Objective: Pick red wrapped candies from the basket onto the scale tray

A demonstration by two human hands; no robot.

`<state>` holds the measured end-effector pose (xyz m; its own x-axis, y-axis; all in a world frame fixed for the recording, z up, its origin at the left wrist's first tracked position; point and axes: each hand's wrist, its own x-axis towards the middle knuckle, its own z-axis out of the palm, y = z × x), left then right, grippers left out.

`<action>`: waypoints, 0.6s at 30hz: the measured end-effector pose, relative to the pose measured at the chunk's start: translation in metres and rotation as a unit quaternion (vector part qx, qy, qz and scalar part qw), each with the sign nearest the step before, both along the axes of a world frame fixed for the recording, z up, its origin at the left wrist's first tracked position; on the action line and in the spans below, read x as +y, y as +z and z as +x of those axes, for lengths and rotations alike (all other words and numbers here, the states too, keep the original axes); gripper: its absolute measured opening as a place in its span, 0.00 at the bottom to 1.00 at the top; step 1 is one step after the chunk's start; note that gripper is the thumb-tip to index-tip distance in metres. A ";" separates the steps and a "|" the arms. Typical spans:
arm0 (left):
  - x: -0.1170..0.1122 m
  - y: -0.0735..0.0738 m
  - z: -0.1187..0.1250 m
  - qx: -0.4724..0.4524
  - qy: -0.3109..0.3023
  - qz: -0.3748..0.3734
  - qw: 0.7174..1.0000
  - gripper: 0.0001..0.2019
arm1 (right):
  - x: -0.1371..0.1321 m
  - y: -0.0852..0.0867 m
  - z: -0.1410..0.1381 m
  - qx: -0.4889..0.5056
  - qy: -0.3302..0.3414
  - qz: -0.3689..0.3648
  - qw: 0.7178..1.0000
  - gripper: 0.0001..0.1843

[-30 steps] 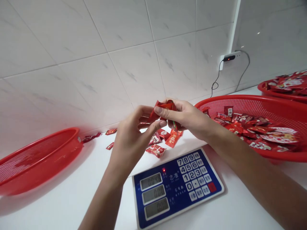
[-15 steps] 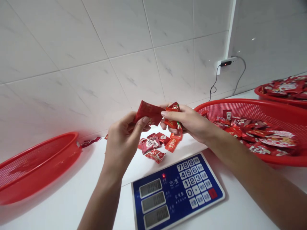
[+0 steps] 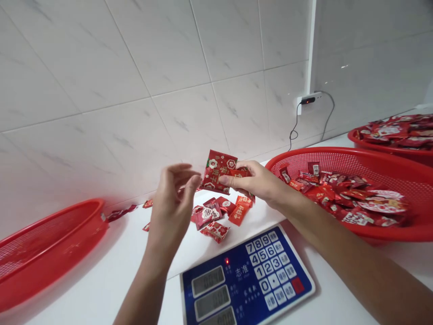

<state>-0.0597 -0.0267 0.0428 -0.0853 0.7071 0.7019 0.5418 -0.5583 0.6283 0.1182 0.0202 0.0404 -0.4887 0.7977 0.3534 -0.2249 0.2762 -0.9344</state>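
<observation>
Open air lies above the hands, up to the white tile wall (image 3: 101, 90). A red pack (image 3: 216, 171) sticks out of the right hand (image 3: 252, 180) into the gap by the left hand (image 3: 171, 203). The big red basket (image 3: 338, 155) stands just past the right hand. Small red packs (image 3: 209, 214) and the blue scale (image 3: 246, 280) sit below.

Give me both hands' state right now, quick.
Left hand: open, fingers loosely curled, holding nothing.
Right hand: closed, pinching a red floral packet.

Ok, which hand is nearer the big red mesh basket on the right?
Right hand, close beside the rim of the red mesh basket; left hand, farther off, to the left of the right hand.
</observation>
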 end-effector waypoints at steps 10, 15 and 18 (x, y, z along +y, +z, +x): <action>-0.002 -0.002 0.011 -0.090 -0.188 -0.161 0.965 0.11 | -0.004 0.003 -0.002 0.021 0.021 0.023 0.999 0.10; -0.005 -0.002 0.017 -0.120 -0.187 -0.109 0.969 0.08 | -0.003 0.003 0.001 -0.001 0.061 0.048 0.997 0.13; -0.008 -0.001 0.019 -0.120 -0.159 -0.078 0.977 0.08 | -0.003 0.001 0.002 -0.018 0.105 0.065 0.992 0.15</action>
<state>-0.0410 -0.0346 0.0415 0.0076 0.8214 0.5702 0.1835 -0.5617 0.8067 0.1200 0.0169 0.0416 -0.6533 0.6261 0.4257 -0.2570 0.3455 -0.9025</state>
